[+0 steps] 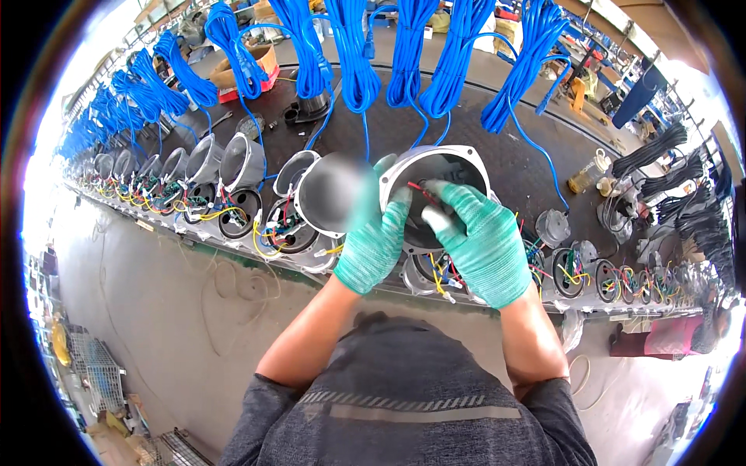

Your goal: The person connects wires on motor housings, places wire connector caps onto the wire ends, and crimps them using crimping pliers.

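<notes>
A round grey metal housing [475, 161] with a flanged rim faces me, its dark inside showing. My left hand [371, 247], in a green glove, is closed on the housing's left side, fingers behind the rim and thumb at the opening. My right hand [491, 247], gloved alike, reaches over the opening with its fingers bent together at a short red wire [418, 187]. The wire's far end is hidden by the fingers. Left of my left hand stands another open grey housing [317, 203], partly blurred. Below my hands, yellow and blue wires [440, 278] hang from a housing.
A long row of grey housings [242, 161] with loose wires lines the bench edge on both sides. Coiled blue cables [353, 58] hang above the dark bench [509, 116]. At the right lie a yellowish bottle [588, 172] and black cable bundles [651, 151].
</notes>
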A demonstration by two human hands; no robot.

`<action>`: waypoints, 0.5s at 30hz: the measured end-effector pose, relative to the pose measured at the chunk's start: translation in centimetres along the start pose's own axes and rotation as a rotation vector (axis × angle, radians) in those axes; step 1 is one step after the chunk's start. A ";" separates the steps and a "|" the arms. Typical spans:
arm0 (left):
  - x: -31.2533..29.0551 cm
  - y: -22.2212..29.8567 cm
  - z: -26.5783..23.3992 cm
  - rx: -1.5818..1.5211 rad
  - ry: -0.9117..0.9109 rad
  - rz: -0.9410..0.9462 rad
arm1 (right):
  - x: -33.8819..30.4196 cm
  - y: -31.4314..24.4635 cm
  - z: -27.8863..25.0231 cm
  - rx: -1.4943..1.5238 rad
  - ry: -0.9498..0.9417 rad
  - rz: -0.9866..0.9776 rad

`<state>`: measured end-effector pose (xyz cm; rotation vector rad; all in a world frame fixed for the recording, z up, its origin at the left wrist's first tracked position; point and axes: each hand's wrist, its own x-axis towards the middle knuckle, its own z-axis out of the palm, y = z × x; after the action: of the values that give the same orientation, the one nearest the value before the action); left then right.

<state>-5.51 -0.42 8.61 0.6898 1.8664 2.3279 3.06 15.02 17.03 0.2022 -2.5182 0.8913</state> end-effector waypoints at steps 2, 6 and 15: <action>-0.1 -0.4 0.0 0.047 -0.009 0.024 | 0.0 0.4 0.1 0.057 -0.028 0.014; -0.7 0.1 0.0 0.114 -0.031 0.065 | 0.2 0.8 0.8 0.044 -0.069 0.039; -1.4 -0.5 -0.9 0.140 -0.035 0.040 | -0.1 1.0 1.4 0.268 -0.052 -0.068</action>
<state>-4.70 -1.57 7.59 0.7842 2.0339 2.2080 2.35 14.94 15.49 0.3983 -2.4150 1.2083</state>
